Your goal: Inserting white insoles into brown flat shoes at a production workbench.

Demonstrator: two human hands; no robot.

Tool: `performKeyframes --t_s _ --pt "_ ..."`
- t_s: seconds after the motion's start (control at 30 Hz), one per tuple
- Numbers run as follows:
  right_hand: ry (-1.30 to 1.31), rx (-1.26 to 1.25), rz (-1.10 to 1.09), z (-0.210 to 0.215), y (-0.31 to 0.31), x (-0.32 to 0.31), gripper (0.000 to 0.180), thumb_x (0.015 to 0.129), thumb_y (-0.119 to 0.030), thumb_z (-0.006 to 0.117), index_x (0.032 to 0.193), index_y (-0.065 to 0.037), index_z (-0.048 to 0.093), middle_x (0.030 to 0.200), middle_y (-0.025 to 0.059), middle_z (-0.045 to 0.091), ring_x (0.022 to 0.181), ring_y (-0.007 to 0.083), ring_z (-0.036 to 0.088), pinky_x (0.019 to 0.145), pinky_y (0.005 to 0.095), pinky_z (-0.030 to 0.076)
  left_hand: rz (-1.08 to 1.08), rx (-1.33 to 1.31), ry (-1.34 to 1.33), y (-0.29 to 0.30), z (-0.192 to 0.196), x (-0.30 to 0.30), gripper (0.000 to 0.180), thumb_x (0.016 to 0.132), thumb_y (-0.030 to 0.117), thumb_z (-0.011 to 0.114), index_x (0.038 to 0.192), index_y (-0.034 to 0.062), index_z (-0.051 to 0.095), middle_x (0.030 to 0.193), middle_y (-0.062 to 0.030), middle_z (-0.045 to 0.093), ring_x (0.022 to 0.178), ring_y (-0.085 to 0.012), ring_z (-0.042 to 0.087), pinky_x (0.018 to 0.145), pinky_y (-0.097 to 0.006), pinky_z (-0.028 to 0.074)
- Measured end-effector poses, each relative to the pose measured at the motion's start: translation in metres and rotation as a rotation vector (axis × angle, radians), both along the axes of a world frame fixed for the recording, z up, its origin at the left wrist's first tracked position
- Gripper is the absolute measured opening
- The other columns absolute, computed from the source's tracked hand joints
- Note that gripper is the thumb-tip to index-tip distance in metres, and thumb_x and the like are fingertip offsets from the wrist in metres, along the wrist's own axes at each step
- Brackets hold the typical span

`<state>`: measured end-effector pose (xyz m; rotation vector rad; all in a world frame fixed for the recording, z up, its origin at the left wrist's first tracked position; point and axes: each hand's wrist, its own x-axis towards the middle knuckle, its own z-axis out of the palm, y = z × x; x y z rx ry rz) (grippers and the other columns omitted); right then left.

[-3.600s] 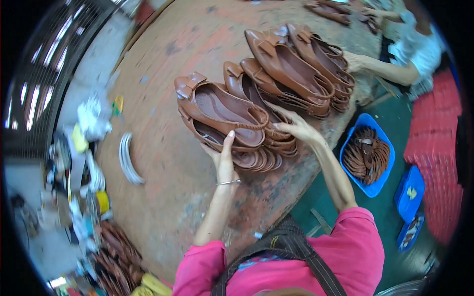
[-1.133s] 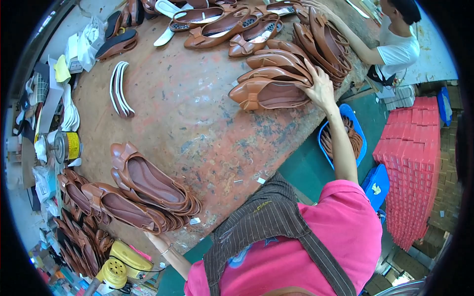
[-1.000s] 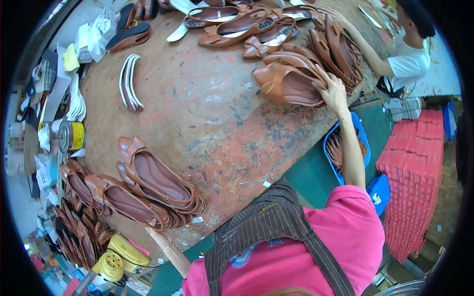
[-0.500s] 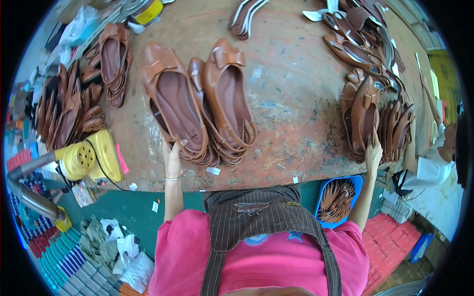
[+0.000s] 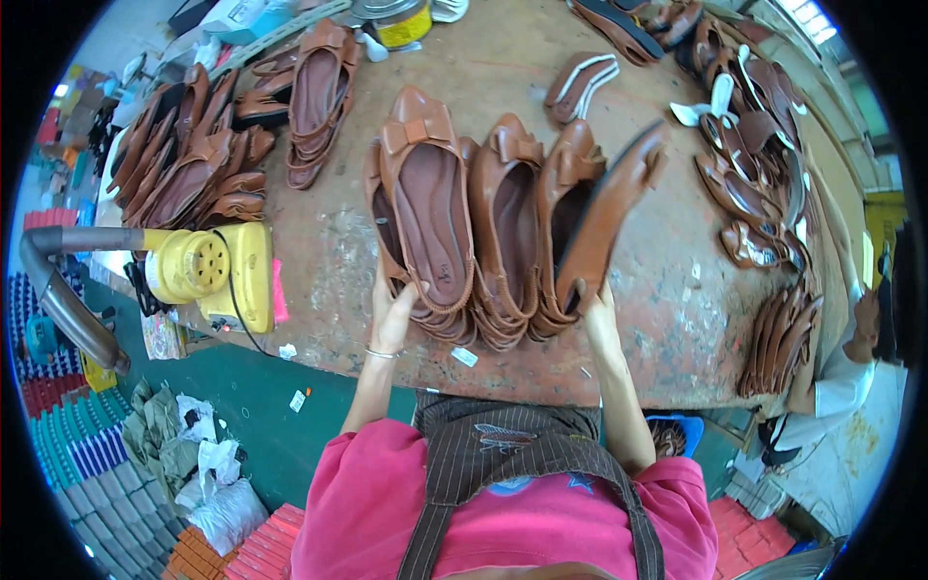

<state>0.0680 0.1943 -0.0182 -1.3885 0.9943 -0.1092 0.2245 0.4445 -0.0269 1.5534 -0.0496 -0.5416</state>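
Nearest to us, the left hand (image 5: 394, 314) has its thumb over the heel of the left stack (image 5: 430, 217) of brown bow-toed shoes, its fingers out of sight at the outer side, so we read a narrow pinch on the heel end. The right hand (image 5: 597, 314) holds the heel end of a tilted shoe (image 5: 621, 217) leaning outward at the right of the group; its fingers are mostly hidden, and we cannot tell how tightly they press. Between the hands stands the middle stack (image 5: 507, 232), and all these shoes are near the table's (image 5: 677, 358) front edge, toes pointing away from us. We judge each shoe light, though a nested stack should weigh more, with smooth uppers that could slide on one another. The gathered heel bands (image 5: 452, 307) look soft and likely to give, so we would take several heels together, thumb inside, and keep the bows from being crushed. Below the table edge at right, a blue tub (image 5: 692, 425) partly shows, with brown pieces (image 5: 667, 441) inside. Farthest, a yellow-banded tin (image 5: 404, 27) stands beyond the shoes; its contents we cannot tell.
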Motion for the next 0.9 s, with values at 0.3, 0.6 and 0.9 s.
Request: performKeyframes --t_s 0.3,0.6,0.9 --pt "-0.093 0.024 0.025 0.002 0.006 0.014 0.024 0.1 -0.016 0.05 0.109 0.003 0.061 0.093 0.0035 0.064 0.083 0.009 0.054 0.074 0.028 0.046 0.079 0.123 -0.155 -0.007 -0.015 0.005 0.084 0.077 0.008 0.068 0.149 -0.0064 0.028 0.144 -0.0162 0.044 0.13 -0.0236 0.044 0.11 -0.034 0.03" --pt "-0.293 -0.345 0.125 -0.028 -0.08 0.171 0.026 0.094 -0.01 0.052 0.114 0.005 0.061 0.099 0.0158 0.068 0.092 0.0182 0.061 0.084 0.0344 0.049 0.046 0.037 -0.473 -0.078 -0.036 0.163 0.074 0.082 0.016 0.071 0.145 -0.0055 0.038 0.135 -0.0173 0.055 0.124 -0.0253 0.051 0.106 -0.034 0.036" --pt "-0.28 -0.453 -0.034 -0.052 -0.147 0.249 0.038 0.098 -0.027 0.051 0.123 0.001 0.058 0.104 0.0191 0.069 0.099 0.0242 0.065 0.089 0.0371 0.048 -0.098 -0.063 -0.601 -0.172 -0.025 0.27 0.08 0.086 0.023 0.068 0.15 -0.0038 0.029 0.148 -0.0182 0.044 0.136 -0.0243 0.042 0.113 -0.034 0.03"
